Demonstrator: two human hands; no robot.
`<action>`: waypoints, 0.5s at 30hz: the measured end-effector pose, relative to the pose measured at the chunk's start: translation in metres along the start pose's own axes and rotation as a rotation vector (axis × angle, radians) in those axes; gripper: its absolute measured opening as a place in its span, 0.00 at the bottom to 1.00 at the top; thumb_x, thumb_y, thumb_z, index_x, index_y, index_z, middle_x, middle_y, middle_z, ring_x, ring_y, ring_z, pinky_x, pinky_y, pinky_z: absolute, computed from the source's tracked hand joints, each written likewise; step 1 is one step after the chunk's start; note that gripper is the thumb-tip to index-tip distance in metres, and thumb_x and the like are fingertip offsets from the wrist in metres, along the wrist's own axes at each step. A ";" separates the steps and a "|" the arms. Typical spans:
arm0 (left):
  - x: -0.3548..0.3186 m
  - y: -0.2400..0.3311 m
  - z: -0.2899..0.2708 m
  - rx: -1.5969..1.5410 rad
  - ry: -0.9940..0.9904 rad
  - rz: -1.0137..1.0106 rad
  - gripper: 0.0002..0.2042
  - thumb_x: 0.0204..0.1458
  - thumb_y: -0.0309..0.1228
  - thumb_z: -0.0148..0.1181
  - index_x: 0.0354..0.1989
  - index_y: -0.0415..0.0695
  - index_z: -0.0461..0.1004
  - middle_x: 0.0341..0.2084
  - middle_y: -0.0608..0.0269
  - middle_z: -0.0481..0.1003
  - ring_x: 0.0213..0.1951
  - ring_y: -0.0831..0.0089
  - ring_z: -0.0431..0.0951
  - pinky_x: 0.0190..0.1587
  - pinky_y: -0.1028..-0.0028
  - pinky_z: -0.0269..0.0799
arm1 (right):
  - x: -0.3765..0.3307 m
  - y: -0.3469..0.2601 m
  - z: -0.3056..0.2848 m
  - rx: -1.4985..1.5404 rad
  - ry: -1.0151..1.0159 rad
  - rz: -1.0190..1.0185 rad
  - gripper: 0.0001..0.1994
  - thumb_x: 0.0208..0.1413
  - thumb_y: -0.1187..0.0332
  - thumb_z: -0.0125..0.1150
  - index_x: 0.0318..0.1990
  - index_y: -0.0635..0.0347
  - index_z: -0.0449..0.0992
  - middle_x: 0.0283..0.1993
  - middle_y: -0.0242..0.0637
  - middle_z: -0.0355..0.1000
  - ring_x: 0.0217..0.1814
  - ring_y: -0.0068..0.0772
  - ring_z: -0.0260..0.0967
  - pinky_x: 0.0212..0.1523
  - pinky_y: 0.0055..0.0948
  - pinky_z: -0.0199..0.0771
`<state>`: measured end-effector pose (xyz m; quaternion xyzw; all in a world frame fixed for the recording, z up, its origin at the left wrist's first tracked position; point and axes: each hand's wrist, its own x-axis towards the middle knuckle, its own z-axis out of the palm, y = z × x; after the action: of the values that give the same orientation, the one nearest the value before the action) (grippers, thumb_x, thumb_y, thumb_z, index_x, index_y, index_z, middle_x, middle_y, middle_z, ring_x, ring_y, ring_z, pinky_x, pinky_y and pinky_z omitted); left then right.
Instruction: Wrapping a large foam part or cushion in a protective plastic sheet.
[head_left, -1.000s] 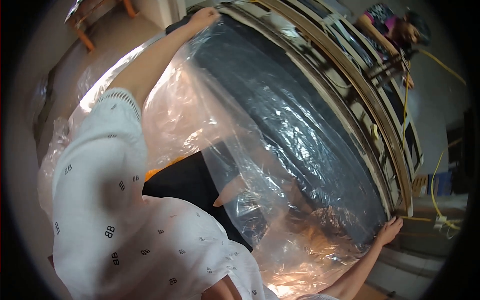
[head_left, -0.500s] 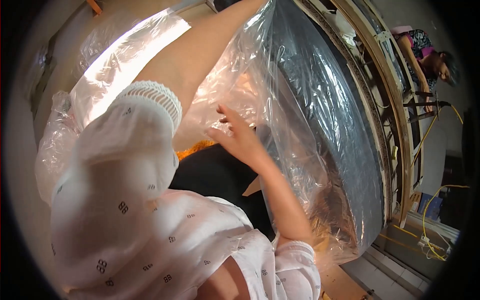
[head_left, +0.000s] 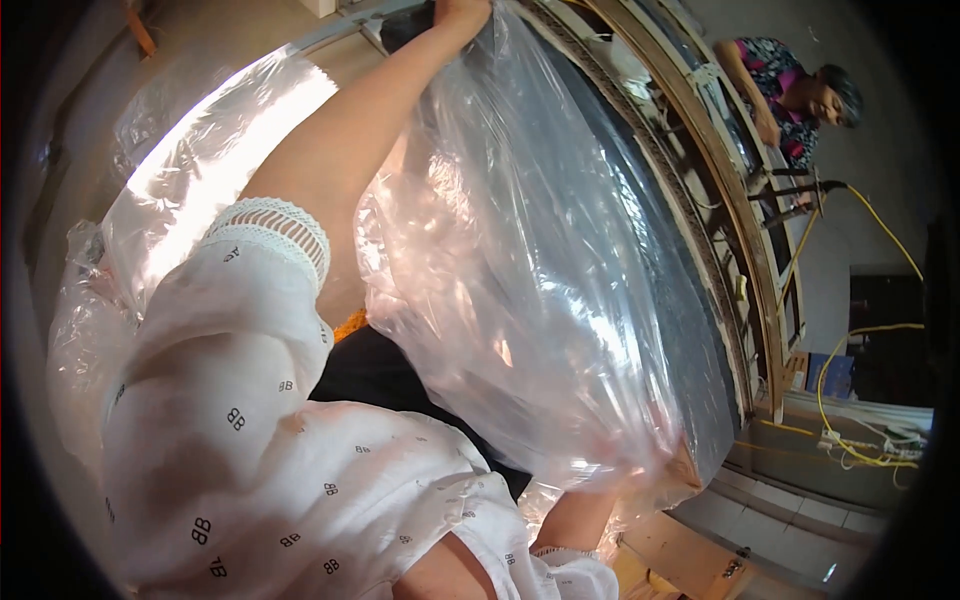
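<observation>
Large dark framed panel (head_left: 650, 260) leans tilted, wrapped in clear plastic sheeting (head_left: 520, 280) that billows over its near face. Left hand (head_left: 462, 12) clamped on the panel's top edge through the plastic; right hand hidden under the sheeting near the panel's lower corner, grip cannot be told. Another person (head_left: 790, 95) stands beyond the panel's far side.

A single head-worn fisheye looks steeply down, very close over the person's white sleeve (head_left: 250, 440) and clear plastic sheet (head_left: 520, 290).

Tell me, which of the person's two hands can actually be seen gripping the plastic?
The left hand, up at the top edge gripping the clear plastic sheet; the right hand is hidden under it.
</observation>
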<state>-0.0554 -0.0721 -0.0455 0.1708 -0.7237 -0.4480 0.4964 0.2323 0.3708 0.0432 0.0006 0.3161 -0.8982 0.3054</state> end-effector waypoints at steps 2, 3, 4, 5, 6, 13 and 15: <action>-0.002 0.000 0.013 0.044 -0.018 -0.085 0.11 0.49 0.35 0.50 0.36 0.42 0.69 0.32 0.48 0.74 0.39 0.52 0.73 0.41 0.62 0.67 | -0.022 -0.009 -0.032 -0.262 0.045 -0.043 0.18 0.47 0.72 0.56 0.48 0.65 0.69 0.44 0.47 0.70 0.47 0.36 0.66 0.49 0.31 0.65; -0.006 0.008 0.014 0.062 -0.030 -0.112 0.11 0.49 0.35 0.51 0.36 0.42 0.69 0.33 0.48 0.74 0.40 0.52 0.73 0.42 0.62 0.66 | -0.034 -0.014 -0.050 -0.386 0.078 -0.063 0.17 0.47 0.71 0.56 0.47 0.64 0.69 0.44 0.46 0.69 0.46 0.35 0.66 0.48 0.31 0.65; -0.009 0.015 0.014 0.081 -0.046 -0.138 0.11 0.49 0.35 0.51 0.36 0.42 0.69 0.33 0.48 0.74 0.40 0.52 0.73 0.42 0.62 0.66 | -0.047 -0.018 -0.067 -0.509 0.117 -0.082 0.16 0.48 0.71 0.56 0.46 0.64 0.69 0.44 0.45 0.69 0.45 0.35 0.66 0.48 0.31 0.65; 0.002 -0.005 0.013 0.137 -0.014 -0.091 0.11 0.50 0.35 0.50 0.36 0.41 0.69 0.34 0.48 0.74 0.41 0.52 0.72 0.43 0.62 0.66 | -0.063 -0.024 -0.081 -0.632 0.148 -0.097 0.16 0.48 0.71 0.56 0.46 0.63 0.69 0.44 0.44 0.69 0.45 0.34 0.65 0.47 0.31 0.65; -0.002 0.000 0.013 0.139 -0.006 -0.088 0.11 0.50 0.35 0.50 0.37 0.42 0.69 0.33 0.48 0.74 0.41 0.52 0.72 0.42 0.62 0.66 | -0.080 -0.026 -0.098 -0.749 0.210 -0.117 0.15 0.49 0.70 0.56 0.45 0.63 0.69 0.44 0.43 0.69 0.44 0.33 0.65 0.46 0.31 0.65; 0.027 -0.043 0.016 0.189 -0.128 -0.024 0.19 0.50 0.44 0.54 0.42 0.42 0.73 0.38 0.55 0.75 0.43 0.61 0.74 0.46 0.67 0.67 | -0.075 0.044 -0.136 -1.206 0.714 -0.367 0.16 0.54 0.64 0.52 0.48 0.60 0.65 0.48 0.37 0.65 0.46 0.29 0.62 0.48 0.31 0.65; 0.022 -0.027 0.005 0.197 -0.157 0.010 0.19 0.50 0.44 0.55 0.41 0.40 0.73 0.36 0.53 0.75 0.40 0.60 0.75 0.45 0.68 0.67 | -0.103 0.012 -0.101 -0.589 0.796 -0.699 0.20 0.59 0.58 0.45 0.55 0.60 0.61 0.54 0.37 0.62 0.52 0.29 0.61 0.55 0.31 0.62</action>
<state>-0.0754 -0.0996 -0.0559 0.1793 -0.8017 -0.3843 0.4213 0.3031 0.4774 -0.0247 0.1483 0.6229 -0.7508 -0.1622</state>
